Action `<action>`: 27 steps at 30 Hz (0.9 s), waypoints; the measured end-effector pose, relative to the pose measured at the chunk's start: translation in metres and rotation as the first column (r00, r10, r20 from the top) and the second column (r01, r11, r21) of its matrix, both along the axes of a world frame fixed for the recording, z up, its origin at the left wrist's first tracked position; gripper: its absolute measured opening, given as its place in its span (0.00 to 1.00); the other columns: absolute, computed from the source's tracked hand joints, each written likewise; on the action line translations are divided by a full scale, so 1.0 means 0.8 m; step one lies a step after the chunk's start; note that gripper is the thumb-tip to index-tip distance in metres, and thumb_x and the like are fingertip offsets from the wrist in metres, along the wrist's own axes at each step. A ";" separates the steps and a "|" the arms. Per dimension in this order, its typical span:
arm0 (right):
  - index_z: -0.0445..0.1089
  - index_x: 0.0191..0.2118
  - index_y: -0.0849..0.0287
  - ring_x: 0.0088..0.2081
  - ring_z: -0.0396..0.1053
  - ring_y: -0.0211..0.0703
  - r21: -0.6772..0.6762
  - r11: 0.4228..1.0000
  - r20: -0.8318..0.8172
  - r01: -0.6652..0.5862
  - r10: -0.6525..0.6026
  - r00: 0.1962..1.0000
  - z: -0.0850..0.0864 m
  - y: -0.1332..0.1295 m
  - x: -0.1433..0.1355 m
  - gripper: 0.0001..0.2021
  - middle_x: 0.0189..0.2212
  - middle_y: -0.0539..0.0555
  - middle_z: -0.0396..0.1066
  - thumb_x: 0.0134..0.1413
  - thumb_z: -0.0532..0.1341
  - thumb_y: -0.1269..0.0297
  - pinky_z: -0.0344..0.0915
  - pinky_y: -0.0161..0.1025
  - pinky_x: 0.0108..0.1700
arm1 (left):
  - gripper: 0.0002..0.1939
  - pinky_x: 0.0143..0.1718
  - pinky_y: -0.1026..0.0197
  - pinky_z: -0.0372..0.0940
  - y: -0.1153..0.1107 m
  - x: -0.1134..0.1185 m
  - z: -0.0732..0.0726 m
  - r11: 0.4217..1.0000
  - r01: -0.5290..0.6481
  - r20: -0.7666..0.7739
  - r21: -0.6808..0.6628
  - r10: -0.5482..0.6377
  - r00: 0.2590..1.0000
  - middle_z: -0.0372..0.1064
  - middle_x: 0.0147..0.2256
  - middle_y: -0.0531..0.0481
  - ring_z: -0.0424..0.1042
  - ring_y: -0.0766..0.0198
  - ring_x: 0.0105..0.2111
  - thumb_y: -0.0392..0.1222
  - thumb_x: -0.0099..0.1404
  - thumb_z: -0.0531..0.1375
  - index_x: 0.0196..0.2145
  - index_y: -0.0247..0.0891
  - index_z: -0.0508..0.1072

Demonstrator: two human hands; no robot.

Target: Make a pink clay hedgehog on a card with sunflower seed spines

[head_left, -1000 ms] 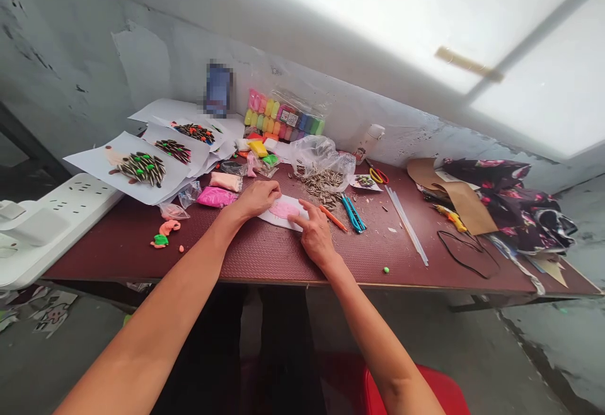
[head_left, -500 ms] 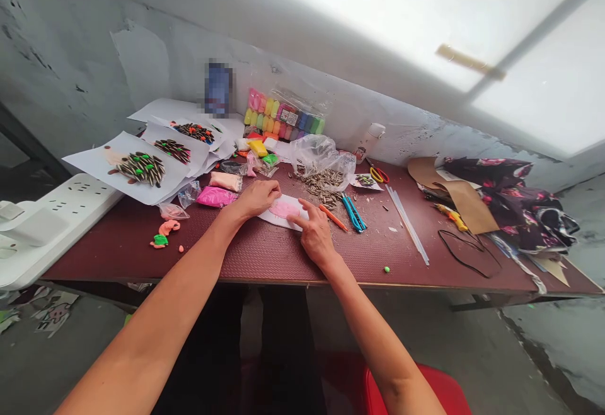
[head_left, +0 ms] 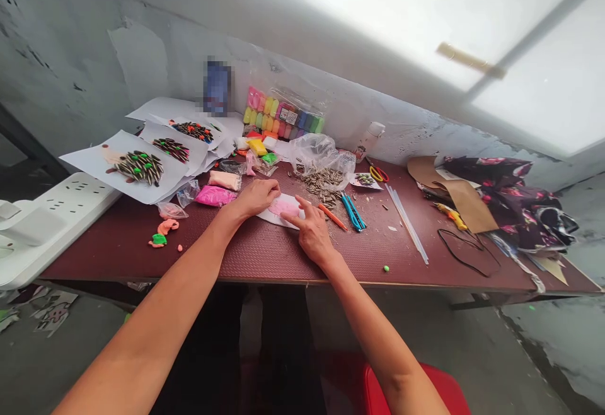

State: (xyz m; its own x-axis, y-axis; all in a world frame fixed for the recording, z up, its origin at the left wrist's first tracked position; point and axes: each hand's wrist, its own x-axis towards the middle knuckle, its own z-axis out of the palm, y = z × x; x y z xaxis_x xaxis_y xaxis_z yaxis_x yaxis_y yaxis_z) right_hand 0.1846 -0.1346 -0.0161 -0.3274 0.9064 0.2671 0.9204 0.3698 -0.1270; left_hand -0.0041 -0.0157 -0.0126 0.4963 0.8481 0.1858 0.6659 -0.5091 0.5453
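Power strip point(head_left: 70, 213) is cropped by my view's left edge; overlapping white sheets point(head_left: 89, 157) beside it partly hide one another. On the counter point(head_left: 265, 257), my left hand point(head_left: 258, 199) covers one end of the pink-patched paper point(head_left: 271, 217); whether it grips, I can't tell. My right hand point(head_left: 309, 229), fingers spread, hides the other end. Farther right, brown card point(head_left: 472, 204) adjoins a yellow object point(head_left: 451, 216) I can't identify.
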 end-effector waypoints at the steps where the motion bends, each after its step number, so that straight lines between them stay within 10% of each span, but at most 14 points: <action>1: 0.75 0.55 0.40 0.58 0.62 0.50 -0.010 1.000 0.010 -0.003 0.003 1.000 0.001 0.001 0.000 0.25 0.68 0.54 0.56 0.62 0.55 0.78 0.57 0.49 0.58 | 0.13 0.37 0.62 0.63 0.000 0.000 -0.001 1.000 0.002 0.004 0.003 -0.002 1.000 0.80 0.36 0.45 0.75 0.58 0.37 0.41 0.66 0.52 0.36 0.38 0.77; 27: 0.77 0.51 0.50 0.57 0.66 0.51 0.112 0.983 -0.082 0.145 -0.137 0.987 -0.009 -0.003 0.004 0.20 0.62 0.59 0.65 0.62 0.56 0.77 0.60 0.52 0.60 | 0.14 0.37 0.62 0.64 -0.001 -0.001 0.001 1.000 -0.014 0.027 -0.025 0.015 1.000 0.80 0.37 0.45 0.75 0.57 0.37 0.44 0.65 0.54 0.37 0.38 0.78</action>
State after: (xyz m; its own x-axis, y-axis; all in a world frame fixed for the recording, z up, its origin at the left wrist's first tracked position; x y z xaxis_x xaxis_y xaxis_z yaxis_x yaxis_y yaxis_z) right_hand 0.1880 -0.1368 -0.0233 -0.1742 0.9029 0.3929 0.9541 0.2534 -0.1595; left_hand -0.0047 -0.0165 -0.0117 0.4789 0.8596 0.1779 0.6577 -0.4856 0.5759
